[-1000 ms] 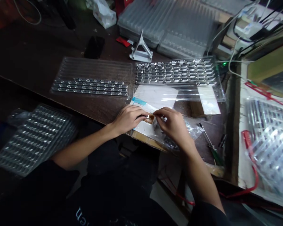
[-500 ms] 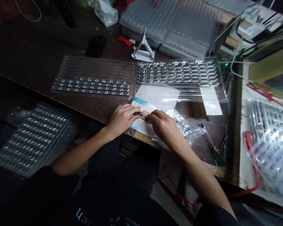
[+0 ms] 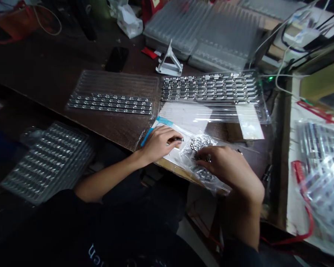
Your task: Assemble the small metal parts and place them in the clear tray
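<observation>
My left hand (image 3: 160,145) is closed, with thumb and fingertips pinching a small dark connector with a metal shell (image 3: 178,139) above a white board (image 3: 169,155) edged with blue tape. To its right, my right hand (image 3: 225,161) reaches into a pile of small shiny metal parts (image 3: 202,142) lying on a clear plastic bag (image 3: 186,150). Its thumb and index finger curl together among the parts; what lies between them is too small to make out. Behind the hands, a clear tray (image 3: 115,83) carries rows of connectors in its near grooves. Another tray (image 3: 211,111) beside it has connectors in its far rows.
Behind the trays stand a grey phone stand (image 3: 169,65), a dark phone (image 3: 117,59) and stacked clear trays (image 3: 178,27). Filled trays (image 3: 44,163) are stacked low at the left. More plastic trays (image 3: 323,167) and a red strap (image 3: 300,181) lie at the right.
My right hand has left the connector at my left fingertips and moved right, into the pile of metal parts. My left hand keeps the connector and has shifted slightly right and down.
</observation>
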A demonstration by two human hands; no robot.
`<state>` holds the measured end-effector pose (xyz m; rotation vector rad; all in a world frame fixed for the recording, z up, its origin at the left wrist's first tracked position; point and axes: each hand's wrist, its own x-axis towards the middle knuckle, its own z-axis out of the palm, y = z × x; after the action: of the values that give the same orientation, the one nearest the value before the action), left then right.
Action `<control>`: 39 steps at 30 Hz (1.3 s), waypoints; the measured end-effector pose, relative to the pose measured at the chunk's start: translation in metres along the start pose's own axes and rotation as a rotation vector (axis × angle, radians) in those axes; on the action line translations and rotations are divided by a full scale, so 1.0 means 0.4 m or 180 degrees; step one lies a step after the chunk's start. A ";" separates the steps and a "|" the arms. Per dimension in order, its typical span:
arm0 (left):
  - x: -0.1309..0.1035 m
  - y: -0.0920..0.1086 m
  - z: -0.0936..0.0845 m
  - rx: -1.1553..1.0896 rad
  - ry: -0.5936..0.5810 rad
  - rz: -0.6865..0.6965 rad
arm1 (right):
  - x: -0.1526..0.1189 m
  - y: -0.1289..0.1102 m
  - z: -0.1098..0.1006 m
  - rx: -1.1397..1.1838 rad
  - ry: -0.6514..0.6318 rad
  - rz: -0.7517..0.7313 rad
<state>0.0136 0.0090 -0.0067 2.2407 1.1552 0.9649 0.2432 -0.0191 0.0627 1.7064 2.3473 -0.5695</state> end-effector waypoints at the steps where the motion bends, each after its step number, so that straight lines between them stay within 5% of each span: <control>1: -0.002 -0.001 -0.002 0.0007 0.0004 -0.0014 | 0.001 -0.004 0.002 -0.0066 -0.0009 0.0006; 17: -0.004 -0.006 0.006 0.0119 -0.0169 -0.0169 | 0.021 0.013 0.024 0.0485 0.0252 -0.0336; 25: -0.005 0.001 0.005 -0.0029 -0.0017 -0.0143 | 0.046 -0.001 0.021 0.0849 0.0699 -0.0632; 30: -0.031 0.001 -0.035 -0.0328 0.0586 -0.0108 | 0.095 -0.064 0.054 0.0896 0.0892 -0.0652; 39: -0.081 -0.055 -0.127 -0.0398 0.0567 -0.0691 | 0.145 -0.112 0.104 0.0997 0.1063 -0.0929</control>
<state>-0.0490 -0.0026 0.0004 1.9171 1.3432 1.1298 0.1790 0.0024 0.0125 1.7010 2.9070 -0.7901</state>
